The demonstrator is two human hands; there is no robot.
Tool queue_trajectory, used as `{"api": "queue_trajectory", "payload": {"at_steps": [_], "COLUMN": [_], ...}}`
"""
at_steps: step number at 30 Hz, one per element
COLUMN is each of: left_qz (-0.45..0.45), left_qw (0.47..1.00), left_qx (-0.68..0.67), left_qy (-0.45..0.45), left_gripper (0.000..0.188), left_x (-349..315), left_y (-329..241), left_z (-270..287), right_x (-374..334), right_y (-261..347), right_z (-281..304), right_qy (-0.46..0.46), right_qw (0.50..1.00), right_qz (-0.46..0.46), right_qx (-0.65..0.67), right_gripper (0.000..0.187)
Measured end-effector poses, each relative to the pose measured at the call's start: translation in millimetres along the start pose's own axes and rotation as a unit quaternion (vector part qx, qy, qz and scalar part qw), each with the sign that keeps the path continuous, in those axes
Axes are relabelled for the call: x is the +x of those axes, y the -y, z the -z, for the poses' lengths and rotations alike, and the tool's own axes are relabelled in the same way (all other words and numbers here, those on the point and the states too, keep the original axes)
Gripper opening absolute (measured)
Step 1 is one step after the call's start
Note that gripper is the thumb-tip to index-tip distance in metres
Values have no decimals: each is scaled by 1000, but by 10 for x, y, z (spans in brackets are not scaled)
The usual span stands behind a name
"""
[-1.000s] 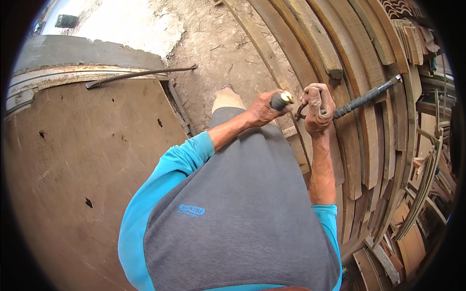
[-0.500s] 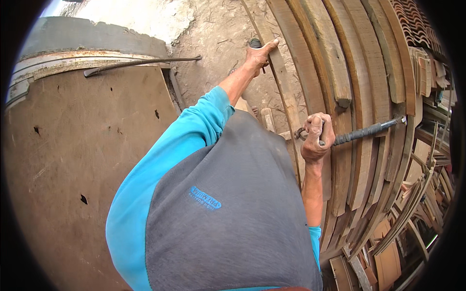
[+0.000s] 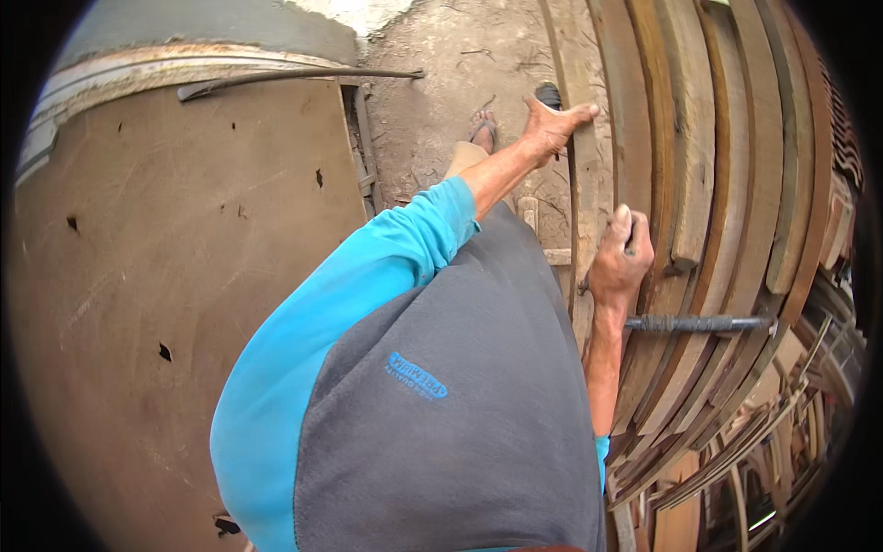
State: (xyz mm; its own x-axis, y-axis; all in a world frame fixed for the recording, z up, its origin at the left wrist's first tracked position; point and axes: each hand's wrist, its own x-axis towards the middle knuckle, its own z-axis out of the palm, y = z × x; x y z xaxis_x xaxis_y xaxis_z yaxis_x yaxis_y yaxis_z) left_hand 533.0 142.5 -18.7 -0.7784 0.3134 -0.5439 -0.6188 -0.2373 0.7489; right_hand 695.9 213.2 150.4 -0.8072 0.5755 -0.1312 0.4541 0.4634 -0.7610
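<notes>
Left hand (image 3: 549, 131) is spreading thumb over plank (image 3: 583, 184), fingers' hold unclear, right hand (image 3: 622, 259) is curling near wrapped bar (image 3: 690, 323), grip unclear

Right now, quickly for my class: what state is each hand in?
Left hand: fingers closed on a black handle, thumb spread over a plank.
Right hand: curled; whether it holds anything cannot be told.

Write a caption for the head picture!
Left hand holds a handle by a plank, right hand near a wrapped bar.
</notes>
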Motion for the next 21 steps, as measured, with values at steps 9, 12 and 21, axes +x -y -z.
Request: {"api": "queue_trajectory", "payload": {"at_steps": [9, 12, 21], "left_qz": [-19, 11, -2], "left_qw": [1000, 999, 1000], "left_qx": [4, 33, 24], "left_qy": [-13, 1, 7], "left_gripper": [38, 40, 47], "left_x": [14, 24, -24], "left_y": [-112, -110, -107], "left_z": [29, 21, 19], "right_x": [-186, -693, -255], "right_y": [62, 33, -70], "right_z": [419, 559, 250], "right_qy": [6, 8, -26], "right_qw": [998, 995, 988], "right_qz": [5, 72, 72], "right_qx": [55, 71, 130], "right_gripper": [20, 17, 29]}}
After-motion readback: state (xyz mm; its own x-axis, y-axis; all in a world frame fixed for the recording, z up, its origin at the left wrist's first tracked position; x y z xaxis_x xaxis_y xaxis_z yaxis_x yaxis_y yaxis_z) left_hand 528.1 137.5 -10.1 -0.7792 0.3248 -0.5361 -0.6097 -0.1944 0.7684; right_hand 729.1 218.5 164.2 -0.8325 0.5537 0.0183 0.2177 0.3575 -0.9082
